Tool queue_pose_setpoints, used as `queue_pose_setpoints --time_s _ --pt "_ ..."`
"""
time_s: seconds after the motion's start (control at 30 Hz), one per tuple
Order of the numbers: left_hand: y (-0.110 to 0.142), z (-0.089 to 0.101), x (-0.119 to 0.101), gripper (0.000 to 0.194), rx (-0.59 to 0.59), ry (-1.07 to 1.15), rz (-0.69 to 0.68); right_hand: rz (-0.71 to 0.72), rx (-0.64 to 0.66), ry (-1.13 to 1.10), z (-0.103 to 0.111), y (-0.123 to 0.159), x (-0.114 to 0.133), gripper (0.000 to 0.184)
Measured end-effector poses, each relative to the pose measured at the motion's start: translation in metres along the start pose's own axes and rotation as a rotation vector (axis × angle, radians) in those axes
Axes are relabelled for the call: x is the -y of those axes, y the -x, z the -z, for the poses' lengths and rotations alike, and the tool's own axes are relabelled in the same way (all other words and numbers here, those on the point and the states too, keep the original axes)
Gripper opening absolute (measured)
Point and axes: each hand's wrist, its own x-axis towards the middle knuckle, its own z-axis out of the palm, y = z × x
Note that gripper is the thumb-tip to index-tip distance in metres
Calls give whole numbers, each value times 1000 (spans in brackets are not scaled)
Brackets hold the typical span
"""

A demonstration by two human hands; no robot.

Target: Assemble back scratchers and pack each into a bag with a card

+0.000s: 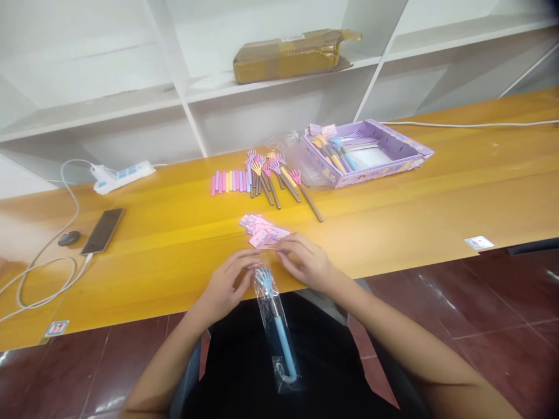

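A light-blue back scratcher lies inside a clear plastic bag, its claw end up near the table edge and its handle over my lap. My left hand pinches at the left of the bag's top end. Across from it, my right hand has its fingers bent and pinched at the right of the same end. A thin pale edge stretches between the fingertips; whether it is card or film I cannot tell. Just beyond the fingers is a loose pile of pink printed cards.
Several back scratchers with metal rods lie beside a row of coloured handles. A purple box holds more scratchers. Left are a phone, a black round object, a power strip and cables. A taped parcel sits on the shelf.
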Motion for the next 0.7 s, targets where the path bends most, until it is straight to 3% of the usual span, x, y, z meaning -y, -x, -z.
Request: queue_pose_setpoints --time_s 0.1,0.23,0.7 --pt "-3 3 -3 47 37 -48 -20 -42 -17 -45 1 -4 2 29" --pt "-2 7 -7 60 73 23 54 -104 -28 -77 4 -7 4 24" --pt "6 11 -11 69 110 453 226 -210 -45 -100 5 -6 2 13"
